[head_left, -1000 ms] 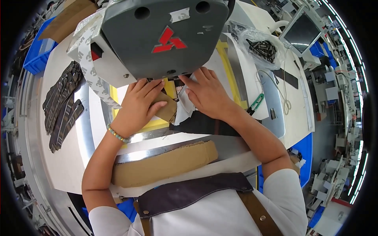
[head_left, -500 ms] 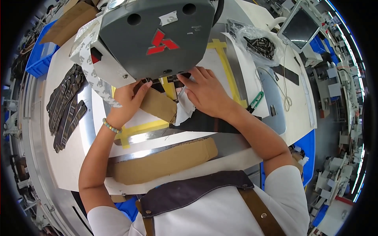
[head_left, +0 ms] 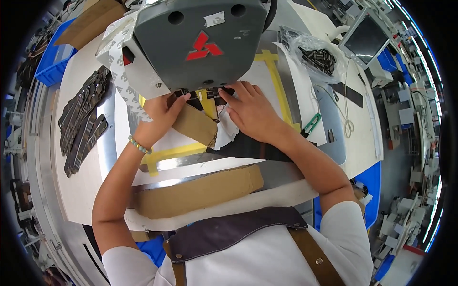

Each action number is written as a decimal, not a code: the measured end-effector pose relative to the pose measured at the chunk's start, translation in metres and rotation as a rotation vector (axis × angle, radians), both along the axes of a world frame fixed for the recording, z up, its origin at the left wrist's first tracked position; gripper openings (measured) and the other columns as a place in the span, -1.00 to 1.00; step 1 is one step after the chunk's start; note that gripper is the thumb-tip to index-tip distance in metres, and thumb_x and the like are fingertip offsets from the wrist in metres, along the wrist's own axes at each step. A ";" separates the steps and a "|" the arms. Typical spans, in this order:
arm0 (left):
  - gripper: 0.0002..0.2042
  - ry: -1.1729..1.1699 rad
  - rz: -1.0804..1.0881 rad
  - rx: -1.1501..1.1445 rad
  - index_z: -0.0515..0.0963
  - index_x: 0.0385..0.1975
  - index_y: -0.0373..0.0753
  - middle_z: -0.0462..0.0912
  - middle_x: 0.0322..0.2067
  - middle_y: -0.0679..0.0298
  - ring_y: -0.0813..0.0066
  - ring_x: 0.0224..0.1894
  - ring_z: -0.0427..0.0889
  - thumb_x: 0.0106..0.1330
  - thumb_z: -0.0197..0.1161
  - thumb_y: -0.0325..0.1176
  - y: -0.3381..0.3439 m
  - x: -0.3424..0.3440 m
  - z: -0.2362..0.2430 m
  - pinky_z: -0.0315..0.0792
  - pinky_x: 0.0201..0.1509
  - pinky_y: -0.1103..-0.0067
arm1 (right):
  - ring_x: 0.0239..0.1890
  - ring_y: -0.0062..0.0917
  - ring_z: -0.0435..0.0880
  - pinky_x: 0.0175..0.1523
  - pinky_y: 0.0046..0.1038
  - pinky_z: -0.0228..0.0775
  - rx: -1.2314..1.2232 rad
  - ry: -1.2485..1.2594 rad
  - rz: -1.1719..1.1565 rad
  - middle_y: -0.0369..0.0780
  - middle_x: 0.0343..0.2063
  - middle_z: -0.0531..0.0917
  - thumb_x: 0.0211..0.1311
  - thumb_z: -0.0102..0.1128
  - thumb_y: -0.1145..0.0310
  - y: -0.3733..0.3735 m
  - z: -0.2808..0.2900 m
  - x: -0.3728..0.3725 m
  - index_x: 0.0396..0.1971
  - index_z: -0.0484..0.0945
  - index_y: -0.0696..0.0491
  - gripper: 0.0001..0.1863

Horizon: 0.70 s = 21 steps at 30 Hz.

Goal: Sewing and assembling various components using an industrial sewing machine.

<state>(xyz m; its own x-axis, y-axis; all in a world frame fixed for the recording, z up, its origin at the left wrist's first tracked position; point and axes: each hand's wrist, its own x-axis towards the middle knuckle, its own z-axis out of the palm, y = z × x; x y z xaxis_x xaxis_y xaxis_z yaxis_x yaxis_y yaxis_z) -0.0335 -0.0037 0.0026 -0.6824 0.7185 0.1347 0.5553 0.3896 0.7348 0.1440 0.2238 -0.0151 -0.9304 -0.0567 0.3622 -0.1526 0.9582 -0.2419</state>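
Note:
Both my hands work under the front of a grey machine head (head_left: 195, 57) with a red emblem, which looks like a sewing machine. My left hand (head_left: 162, 118) reaches in beside a brown cardboard piece (head_left: 195, 125); its thumb shows, but its other fingers are largely hidden. Fingers of my right hand (head_left: 253, 110) are stretched out and press near a small dark strip by the machine's lower edge. Below that hand lie a crumpled white paper piece (head_left: 226, 131) and black material (head_left: 257, 149). Yellow tape (head_left: 207, 104) shows between the hands.
Dark striped fabric pieces (head_left: 81, 124) lie at the left. A clear bag (head_left: 317, 59) of dark parts and green thread snips (head_left: 311, 125) are on the right. A long cardboard strip (head_left: 200, 191) lies near me. Blue bins (head_left: 52, 66) stand beside the table.
The view has shifted slightly, and the machine head appears further right. My left hand is a little further right and up in the picture; my right hand stays nearly in place.

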 end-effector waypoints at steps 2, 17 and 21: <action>-0.75 -0.047 -0.044 0.044 0.63 0.04 -0.41 0.77 -0.30 0.08 0.37 -0.36 0.68 0.57 0.32 -0.35 0.000 0.000 0.002 0.56 -0.22 0.46 | 0.31 -0.13 0.50 0.36 -0.10 0.37 -0.001 0.023 0.032 -0.08 0.29 0.49 0.39 0.29 0.35 0.001 0.001 0.000 0.28 0.61 0.15 -0.52; -0.61 0.108 -0.017 0.020 0.68 -0.13 -0.52 0.62 -0.54 0.04 0.34 -0.54 0.48 0.53 0.38 -0.18 0.000 -0.001 -0.002 0.44 -0.37 0.42 | 0.33 -0.10 0.50 0.41 -0.10 0.40 0.000 -0.012 0.105 -0.08 0.32 0.49 0.38 0.32 0.37 0.013 0.004 0.000 0.34 0.57 0.13 -0.46; -0.61 0.086 -0.047 0.033 0.68 -0.10 -0.54 0.65 -0.52 0.04 0.32 -0.51 0.55 0.52 0.39 -0.20 0.000 -0.001 -0.002 0.49 -0.33 0.43 | 0.36 -0.10 0.49 0.44 -0.12 0.38 -0.017 -0.105 0.099 -0.08 0.35 0.48 0.40 0.32 0.36 0.019 0.008 0.002 0.36 0.56 0.13 -0.45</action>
